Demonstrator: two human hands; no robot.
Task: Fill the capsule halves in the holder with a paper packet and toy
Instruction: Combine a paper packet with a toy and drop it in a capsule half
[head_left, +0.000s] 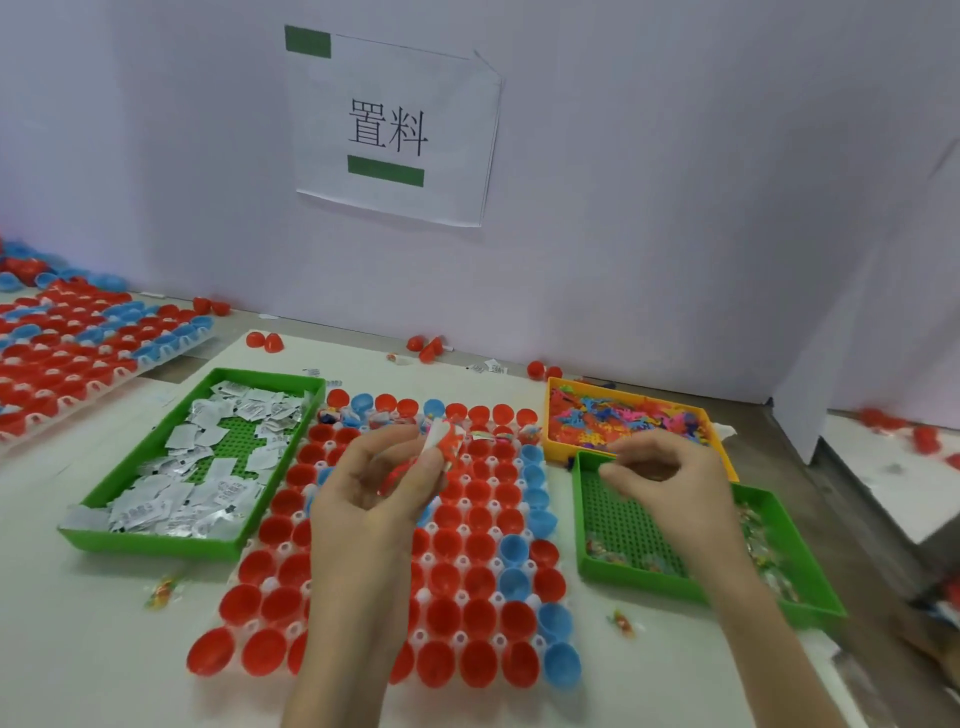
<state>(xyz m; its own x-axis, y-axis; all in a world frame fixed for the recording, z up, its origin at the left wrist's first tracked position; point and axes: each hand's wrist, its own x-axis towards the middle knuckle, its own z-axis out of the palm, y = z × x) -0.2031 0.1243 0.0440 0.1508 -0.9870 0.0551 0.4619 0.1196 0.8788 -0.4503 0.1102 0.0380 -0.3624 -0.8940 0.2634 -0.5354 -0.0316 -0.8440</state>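
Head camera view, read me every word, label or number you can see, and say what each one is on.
"置料": printed large on the white paper sheet stuck to the wall.
Dark print on the paper packets in the green tray: too small and blurred to read.

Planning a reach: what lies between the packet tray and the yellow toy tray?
Head view: the holder of capsule halves, with the left hand above it pinching a packet.
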